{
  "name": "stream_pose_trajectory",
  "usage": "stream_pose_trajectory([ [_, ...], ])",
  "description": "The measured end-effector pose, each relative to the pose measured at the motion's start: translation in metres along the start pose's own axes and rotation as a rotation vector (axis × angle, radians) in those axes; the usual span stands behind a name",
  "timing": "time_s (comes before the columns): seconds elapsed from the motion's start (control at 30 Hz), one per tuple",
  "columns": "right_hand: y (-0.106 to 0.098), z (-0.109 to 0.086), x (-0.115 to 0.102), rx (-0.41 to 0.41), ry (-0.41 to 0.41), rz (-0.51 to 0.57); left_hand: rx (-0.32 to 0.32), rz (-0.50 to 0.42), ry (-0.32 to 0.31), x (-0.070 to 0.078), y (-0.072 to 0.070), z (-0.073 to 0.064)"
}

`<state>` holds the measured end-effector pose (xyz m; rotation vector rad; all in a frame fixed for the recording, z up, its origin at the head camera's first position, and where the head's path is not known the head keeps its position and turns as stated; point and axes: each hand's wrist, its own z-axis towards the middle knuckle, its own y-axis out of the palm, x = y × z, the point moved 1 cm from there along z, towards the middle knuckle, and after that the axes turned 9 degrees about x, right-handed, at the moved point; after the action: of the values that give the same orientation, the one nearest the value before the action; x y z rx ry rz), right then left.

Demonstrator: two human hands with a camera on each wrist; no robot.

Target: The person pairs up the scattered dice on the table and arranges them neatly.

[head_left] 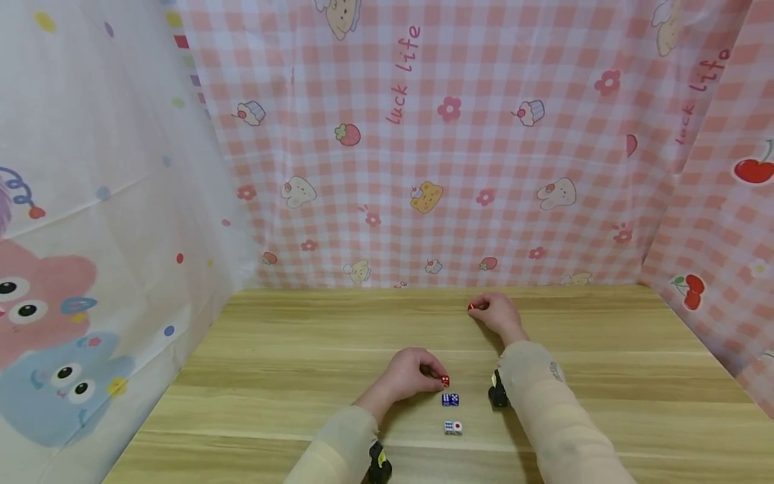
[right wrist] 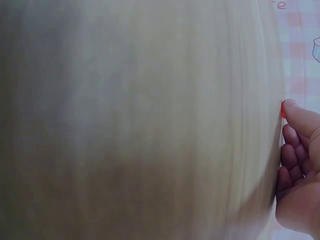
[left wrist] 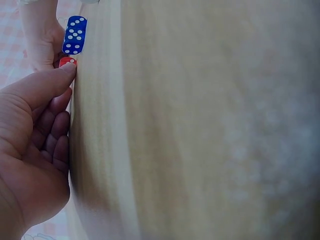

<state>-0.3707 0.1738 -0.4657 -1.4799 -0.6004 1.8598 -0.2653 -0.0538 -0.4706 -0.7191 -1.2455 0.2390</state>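
Note:
My left hand [head_left: 412,374] pinches a red die [head_left: 445,381] between thumb and fingers, low over the table just behind a pair of blue dice. In the left wrist view the thumb covers much of that red die [left wrist: 68,61]. The two blue dice [head_left: 450,400] lie side by side, white pips showing. Nearer to me sit two white dice [head_left: 453,427], also side by side; one shows a single red pip. Farther out, close to the table's back edge, my right hand [head_left: 499,314] pinches another red die [head_left: 471,307], mostly hidden by the fingertips in the right wrist view.
The wood-grain table [head_left: 272,376] meets a pink checked cloth [head_left: 387,202] at its back edge. A white cloth with cartoon figures [head_left: 139,222] hangs at the left, and more checked cloth [head_left: 719,235] at the right. Black wrist cameras [head_left: 498,390] sit on both forearms.

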Motion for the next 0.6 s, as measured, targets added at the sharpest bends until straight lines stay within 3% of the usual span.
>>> stream_pose_trajectory([
  [0.6, -0.0059, -0.0038, 0.0046, -0.097, -0.089, 0.021, 0.011, 0.026, -0.01, 0.0001, 0.0008, 0.0035],
])
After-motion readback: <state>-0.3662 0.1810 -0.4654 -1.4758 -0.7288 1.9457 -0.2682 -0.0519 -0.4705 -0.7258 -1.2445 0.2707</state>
